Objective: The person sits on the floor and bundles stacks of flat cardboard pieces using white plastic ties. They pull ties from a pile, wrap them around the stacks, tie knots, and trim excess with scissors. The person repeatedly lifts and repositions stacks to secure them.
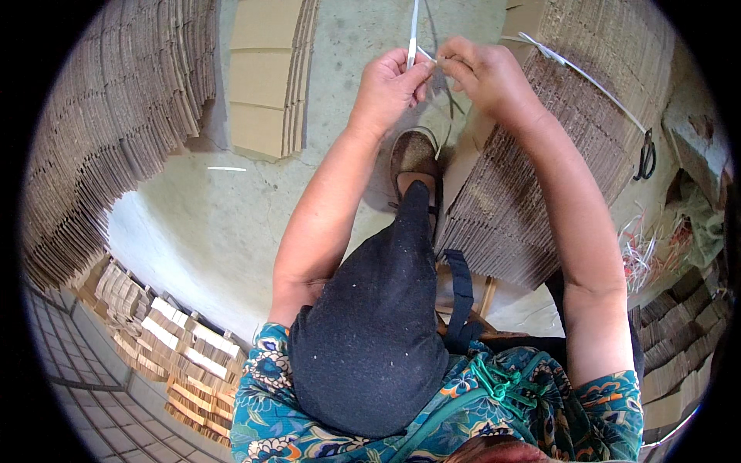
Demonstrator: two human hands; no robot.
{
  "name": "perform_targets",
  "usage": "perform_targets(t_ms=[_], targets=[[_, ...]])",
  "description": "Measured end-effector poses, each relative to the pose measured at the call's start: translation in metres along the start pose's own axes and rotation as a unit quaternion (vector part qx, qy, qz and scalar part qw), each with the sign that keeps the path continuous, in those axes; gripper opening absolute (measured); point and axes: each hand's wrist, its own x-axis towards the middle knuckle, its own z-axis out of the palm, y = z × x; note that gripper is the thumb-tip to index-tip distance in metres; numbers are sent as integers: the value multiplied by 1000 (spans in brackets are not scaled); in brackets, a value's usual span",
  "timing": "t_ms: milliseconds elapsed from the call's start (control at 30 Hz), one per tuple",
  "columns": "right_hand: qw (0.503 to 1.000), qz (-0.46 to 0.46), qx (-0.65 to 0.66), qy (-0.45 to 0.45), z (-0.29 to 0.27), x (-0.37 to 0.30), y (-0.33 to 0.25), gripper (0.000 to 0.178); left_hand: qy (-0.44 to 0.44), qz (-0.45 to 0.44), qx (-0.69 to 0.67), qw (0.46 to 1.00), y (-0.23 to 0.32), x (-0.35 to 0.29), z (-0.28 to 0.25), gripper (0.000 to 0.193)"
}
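Note:
A narrow white strap (414, 32), apparently plastic packing strap, comes down from the top edge into my left hand (388, 89). There the thumb and fingers close on it. Just to the right, my right hand (486, 76) is closed in a pinch close to the left fingertips. A short end of the strap slants across toward the right fingertips, which appear to grip it; the fingers partly cover that spot. Both hands are above the concrete floor, beyond my brown shoe (414, 154), with the right wrist over the edge of a stack of flat cardboard (532, 177).
Another white strap (590, 77) lies across the right cardboard stack, near black-handled scissors (647, 158). Strap scraps (648, 247) heap at the right. Cardboard sheets (266, 92) lie ahead on the left, and a tall cardboard stack (131, 85) stands farther left. A strap piece (226, 168) is on the floor.

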Motion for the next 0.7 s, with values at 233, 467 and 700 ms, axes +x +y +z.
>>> perform_targets(t_ms=[233,467,700], targets=[[991,91,36,-91,-5,13,4,20,40,66,82,994,1,-1,5,9],[985,117,109,-63,-7,14,0,17,41,40,75,996,0,-1,5,10],[996,-9,76,51,-5,4,-2,15,56,30,18,998,-4,0,0,8]])
